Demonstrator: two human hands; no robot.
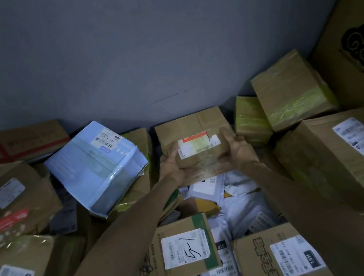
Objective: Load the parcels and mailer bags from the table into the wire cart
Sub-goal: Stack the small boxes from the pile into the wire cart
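— Cartons along the near edge of the heap: a brown box with a handwritten label point(185, 248) lies under the person's left forearm. A printed carton point(265, 266) sits just beside it on the right.

— And the pale stuff between them?

— White mailer bags point(239, 210), crumpled and wedged among the boxes in the middle of the heap.

— Where is the parcel being handled?

— Just past the bags, mid-heap. A small brown parcel point(203, 158), glossy with clear tape and with a white and red label on top, sits between both hands. The left hand point(171, 166) grips its left end, thumb laid on top beside the label. The right hand point(242, 150) clasps the right end, thumb on the upper face too. The fingers go underneath, out of my sight.

— Lifted or resting?

— I cannot tell. A bigger brown box point(193, 124) stands right behind it.

— And round about?

— A pale blue box point(99, 168) tilts on the left; a long carton point(348, 158) with a white label slopes on the right. Farther back are a box wrapped in yellow-green tape point(294, 92), a red-taped box point(25, 142) at the far left corner and a tall carton with a cloud logo point(357, 41). All stand against the grey wall point(137, 49).
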